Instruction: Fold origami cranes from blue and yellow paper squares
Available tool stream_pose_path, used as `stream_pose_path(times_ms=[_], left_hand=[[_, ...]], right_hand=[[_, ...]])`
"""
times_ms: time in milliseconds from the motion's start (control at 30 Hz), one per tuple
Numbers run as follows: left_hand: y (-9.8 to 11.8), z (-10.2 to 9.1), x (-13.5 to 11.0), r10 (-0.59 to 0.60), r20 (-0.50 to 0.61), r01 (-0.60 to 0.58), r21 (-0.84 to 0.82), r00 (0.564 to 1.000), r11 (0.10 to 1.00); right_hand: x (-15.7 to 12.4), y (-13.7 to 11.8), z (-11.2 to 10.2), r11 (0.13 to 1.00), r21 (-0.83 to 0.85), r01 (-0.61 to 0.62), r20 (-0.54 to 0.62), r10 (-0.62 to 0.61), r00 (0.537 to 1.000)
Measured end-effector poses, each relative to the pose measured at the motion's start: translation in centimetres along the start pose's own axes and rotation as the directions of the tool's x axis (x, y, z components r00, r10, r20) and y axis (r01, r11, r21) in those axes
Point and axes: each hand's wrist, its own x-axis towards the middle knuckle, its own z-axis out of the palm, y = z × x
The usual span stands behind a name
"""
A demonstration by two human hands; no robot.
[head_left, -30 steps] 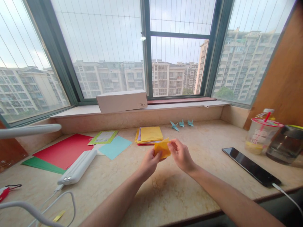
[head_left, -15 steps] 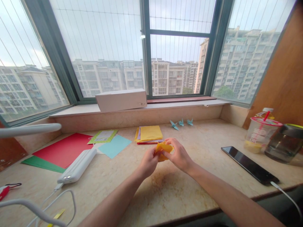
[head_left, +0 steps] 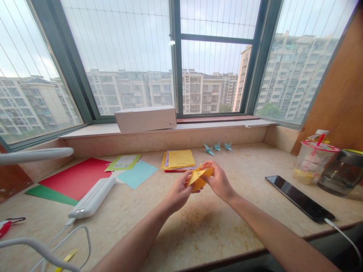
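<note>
Between my two hands, above the middle of the counter, is a partly folded piece of yellow origami paper (head_left: 197, 178). My left hand (head_left: 181, 187) grips its left side, with some fingers hidden behind the paper. On the right side, my right hand (head_left: 219, 179) pinches the paper between thumb and fingers. Pointed flaps stick up from the folded piece. Just behind my hands lies a stack of yellow paper (head_left: 180, 159), with purple and red edges showing under it. Farther back stand three light-blue paper cranes (head_left: 217, 146).
To the left lie red paper (head_left: 78, 179), green paper (head_left: 51, 195), a light-blue sheet (head_left: 138, 174) and a white power bank (head_left: 92, 198) with cables. A phone (head_left: 297, 197), plastic cup (head_left: 309, 162) and dark bottle (head_left: 342, 173) are at right. A white box (head_left: 146, 120) sits on the sill.
The yellow paper has been turned and opened out wider, showing broader flaps. My right hand has shifted slightly right, away from my left hand.
</note>
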Motion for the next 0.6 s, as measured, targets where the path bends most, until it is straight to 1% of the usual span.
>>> stream_pose_path(times_ms=[100, 267, 367, 467, 533, 600], left_hand=[[-0.4, 0.1, -0.1, 0.029, -0.007, -0.028, 0.067, 1.0, 0.997], [-0.7, 0.2, -0.2, 0.03, -0.009, -0.028, 0.138, 1.0, 0.99], [-0.5, 0.1, -0.2, 0.031, 0.0, -0.03, 0.157, 1.0, 0.987], [-0.3, 0.1, -0.2, 0.042, -0.012, -0.038, 0.21, 0.999, 0.977], [-0.4, 0.1, -0.1, 0.039, -0.029, -0.031, 0.248, 0.999, 0.968], [-0.5, 0.1, -0.1, 0.036, -0.04, -0.024, 0.268, 0.999, 0.963]], right_hand=[[-0.4, -0.5, -0.2, 0.975, -0.208, 0.084, 0.031, -0.079, 0.996], [-1.0, -1.1, 0.0, 0.925, -0.344, 0.159, 0.042, -0.154, 0.987], [-1.2, -1.3, 0.2, 0.901, -0.392, 0.183, -0.003, -0.2, 0.98], [-1.2, -1.4, 0.1, 0.894, -0.413, 0.174, -0.057, -0.216, 0.975], [-1.1, -1.4, 0.1, 0.899, -0.412, 0.149, -0.082, -0.2, 0.976], [-0.9, -1.3, 0.1, 0.929, -0.36, 0.086, -0.104, -0.131, 0.986]])
